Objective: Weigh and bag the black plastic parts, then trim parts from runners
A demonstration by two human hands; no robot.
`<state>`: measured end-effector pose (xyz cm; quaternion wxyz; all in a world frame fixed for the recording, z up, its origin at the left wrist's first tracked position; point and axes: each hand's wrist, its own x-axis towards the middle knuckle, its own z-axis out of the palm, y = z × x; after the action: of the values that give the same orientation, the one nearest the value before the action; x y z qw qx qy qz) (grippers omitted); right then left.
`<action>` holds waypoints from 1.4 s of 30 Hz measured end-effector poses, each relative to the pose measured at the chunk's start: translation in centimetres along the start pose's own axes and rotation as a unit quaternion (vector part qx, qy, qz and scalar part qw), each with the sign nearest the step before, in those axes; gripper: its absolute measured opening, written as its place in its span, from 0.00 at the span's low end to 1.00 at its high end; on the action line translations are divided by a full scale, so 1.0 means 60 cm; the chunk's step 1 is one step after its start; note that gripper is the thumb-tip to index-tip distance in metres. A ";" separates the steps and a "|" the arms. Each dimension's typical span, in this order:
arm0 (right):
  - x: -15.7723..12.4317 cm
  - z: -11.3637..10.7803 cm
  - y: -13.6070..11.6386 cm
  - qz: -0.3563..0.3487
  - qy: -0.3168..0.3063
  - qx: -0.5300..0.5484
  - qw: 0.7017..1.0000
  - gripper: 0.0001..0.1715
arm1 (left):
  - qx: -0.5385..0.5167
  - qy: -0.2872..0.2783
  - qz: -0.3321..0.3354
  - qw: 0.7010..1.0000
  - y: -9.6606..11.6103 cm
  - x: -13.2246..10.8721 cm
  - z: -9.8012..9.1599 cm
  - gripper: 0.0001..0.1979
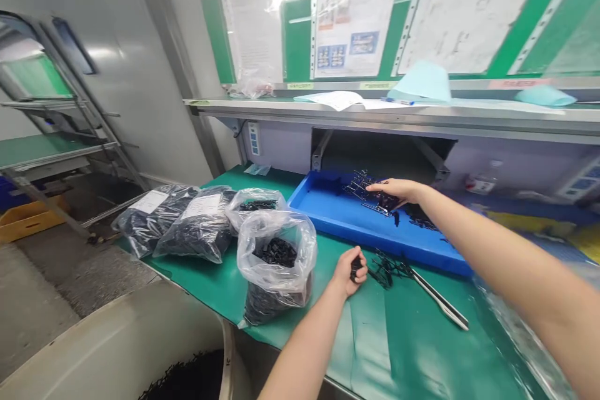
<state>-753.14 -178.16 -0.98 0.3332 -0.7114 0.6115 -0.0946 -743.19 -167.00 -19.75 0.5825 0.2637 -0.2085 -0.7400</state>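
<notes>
Above the blue tray (337, 220), my right hand (397, 192) is closed on thin, branching black plastic pieces (359, 184) like moulding runners. More dark parts (422, 217) lie in the tray beneath my wrist. My left hand (349, 272) hovers at or rests on the green tabletop, which I cannot tell; its fingers are curled round small black plastic parts (355, 267). Just right of it lies a tangle of black runners (389, 270). An open clear plastic bag (276, 275), partly filled with small black parts, stands left of my left hand.
Behind that bag stands another open bag (257, 203), with sealed, labelled bags (199, 225) to the left. A long black-and-white strip (440, 300) lies on the green table (365, 337). A large pale bin (117, 337) holds dark pieces below. A shelf (375, 114) crosses overhead.
</notes>
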 end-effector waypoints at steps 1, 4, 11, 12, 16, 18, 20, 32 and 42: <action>-0.017 -0.016 0.013 -0.003 -0.005 -0.020 1.000 0.24 | 0.002 0.002 0.001 1.000 -0.001 -0.007 -0.001 0.17; -0.063 -0.042 0.064 -0.018 -0.026 -0.125 0.992 0.25 | 0.013 0.001 -0.001 1.000 -0.007 -0.035 -0.001 0.19; -0.119 -0.016 0.170 -0.038 -0.085 -0.272 0.958 0.25 | 0.097 -0.067 -0.059 0.991 0.020 -0.166 0.079 0.18; -0.121 -0.009 0.177 -0.043 -0.088 -0.290 0.952 0.23 | 0.135 -0.081 -0.045 0.986 0.039 -0.189 0.098 0.17; -0.123 0.016 0.202 -0.066 -0.065 -0.361 0.928 0.24 | 0.360 -0.010 0.076 0.930 0.156 -0.256 0.148 0.16; -0.120 0.027 0.217 -0.081 -0.055 -0.373 0.923 0.26 | 0.496 0.080 0.156 0.850 0.221 -0.267 0.145 0.15; -0.117 0.036 0.233 -0.092 -0.053 -0.371 0.923 0.27 | 0.624 0.178 0.180 0.739 0.273 -0.263 0.124 0.14; -0.138 0.015 0.227 -0.122 -0.103 -0.337 0.928 0.27 | 0.856 0.132 0.044 0.497 0.295 -0.223 0.068 0.23; -0.129 -0.034 0.168 -0.119 -0.066 -0.354 0.925 0.24 | 0.868 0.235 0.211 0.384 0.258 -0.244 0.081 0.14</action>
<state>-764.21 -171.98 -3.25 0.0859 -0.8551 0.4927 0.1365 -731.95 -156.39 -4.29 0.2002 0.7364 -0.6411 0.0816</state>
